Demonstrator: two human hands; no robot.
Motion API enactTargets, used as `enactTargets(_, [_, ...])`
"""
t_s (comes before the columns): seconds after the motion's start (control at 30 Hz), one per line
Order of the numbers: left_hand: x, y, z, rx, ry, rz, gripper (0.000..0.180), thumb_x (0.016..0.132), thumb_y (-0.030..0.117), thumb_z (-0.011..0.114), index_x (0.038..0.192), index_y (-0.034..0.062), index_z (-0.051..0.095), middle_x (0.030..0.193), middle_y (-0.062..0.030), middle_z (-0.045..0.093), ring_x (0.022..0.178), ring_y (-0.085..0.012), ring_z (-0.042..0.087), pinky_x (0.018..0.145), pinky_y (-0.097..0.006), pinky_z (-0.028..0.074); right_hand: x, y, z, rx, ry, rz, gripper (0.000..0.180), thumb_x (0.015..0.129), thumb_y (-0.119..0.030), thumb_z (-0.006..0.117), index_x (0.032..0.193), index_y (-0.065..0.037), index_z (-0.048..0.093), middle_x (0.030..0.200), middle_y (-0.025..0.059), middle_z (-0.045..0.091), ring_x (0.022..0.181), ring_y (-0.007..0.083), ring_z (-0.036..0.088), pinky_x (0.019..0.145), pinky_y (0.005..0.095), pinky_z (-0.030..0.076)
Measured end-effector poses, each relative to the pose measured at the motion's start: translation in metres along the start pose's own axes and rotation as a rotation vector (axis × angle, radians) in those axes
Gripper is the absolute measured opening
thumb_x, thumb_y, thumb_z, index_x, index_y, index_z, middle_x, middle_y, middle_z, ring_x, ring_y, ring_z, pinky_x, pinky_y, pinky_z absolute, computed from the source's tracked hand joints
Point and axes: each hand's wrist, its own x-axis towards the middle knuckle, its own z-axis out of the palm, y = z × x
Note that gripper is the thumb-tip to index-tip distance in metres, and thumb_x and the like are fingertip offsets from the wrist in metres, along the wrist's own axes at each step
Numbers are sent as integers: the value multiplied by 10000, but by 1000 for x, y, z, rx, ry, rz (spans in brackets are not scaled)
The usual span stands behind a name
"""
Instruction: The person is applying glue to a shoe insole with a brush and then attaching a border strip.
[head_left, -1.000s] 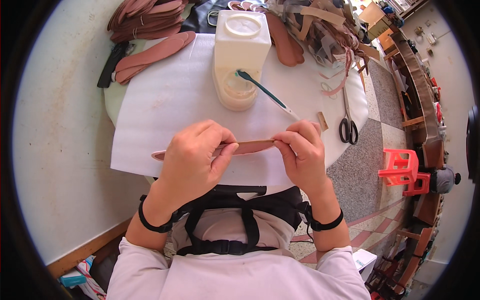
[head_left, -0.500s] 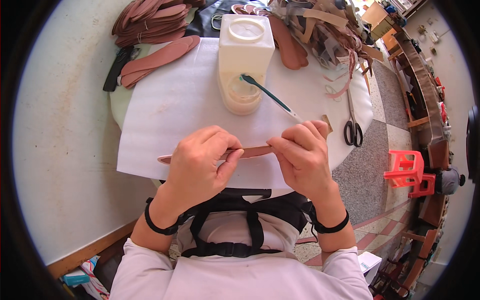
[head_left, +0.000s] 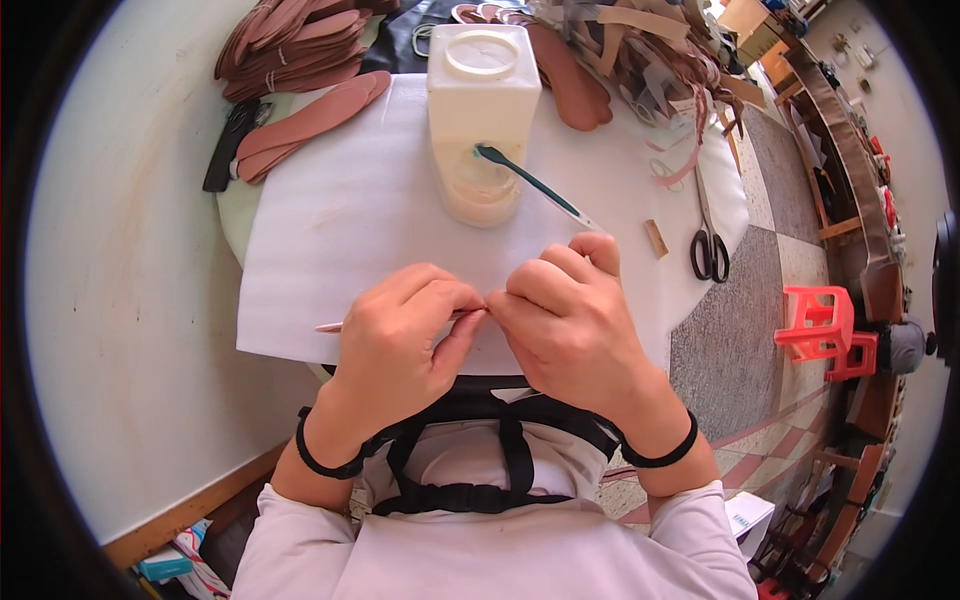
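Close to the table's near edge, a thin pinkish-brown insole point(head_left: 328, 328) is held nearly edge-on; one tip sticks out left of my left hand point(head_left: 402, 335), and the rest is mostly hidden by my fingers. My left thumb and forefinger pinch it. My right hand point(head_left: 575, 325) is closed, its fingertips meeting the left ones at the insole's edge. Beyond my hands stands a whitish plastic glue container point(head_left: 484, 115) with an open, cup-like front. A dark green brush point(head_left: 540, 187) leans out of that opening, its pale handle end just above my right hand.
Bundled brown insoles point(head_left: 290, 55) and a loose pair point(head_left: 312, 125) lie far left, beside a black-handled tool point(head_left: 228, 150). Leather scraps point(head_left: 650, 50) heap at far right. Scissors point(head_left: 710, 255) and a small tan piece point(head_left: 656, 238) lie right. Red stools point(head_left: 818, 322) stand on the floor.
My right hand has moved left until its fingertips meet those of my left hand. The insole has turned more edge-on, and the stretch between my hands no longer shows.
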Motion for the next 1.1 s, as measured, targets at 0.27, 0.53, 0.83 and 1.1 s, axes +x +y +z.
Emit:
enactTargets(0.27, [5,0,-5,-53,-16,-38,99,832,-83,755,880,-25,692,827,-131,694,708,-251,687,631,-323,578,-15,29,-15,54,0,113,173,723,-84,819,880,-141,772,750,-9,544,730,197,573,804,378,399])
enactTargets(0.53, [6,-1,-3,-46,-1,-13,99,824,-69,762,872,-13,696,827,-128,691,671,-255,672,592,-334,551,-16,32,-14,53,7,87,190,715,-55,806,890,-114,759,779,-7,553,726,197,559,801,376,390])
enactTargets(0.83, [6,-3,-2,-23,-7,-6,116,816,-75,760,888,-10,696,833,-122,689,684,-261,669,597,-336,551,5,11,-2,51,-24,9,93,732,-81,721,815,-104,686,779,11,477,752,205,539,854,374,380])
enactTargets(1.1, [5,-2,-5,-28,-14,-29,126,812,-80,773,892,-15,700,836,-126,691,702,-260,675,621,-331,555,-10,33,-9,121,-39,94,202,702,-105,863,889,-142,796,715,-16,502,688,194,517,772,368,355])
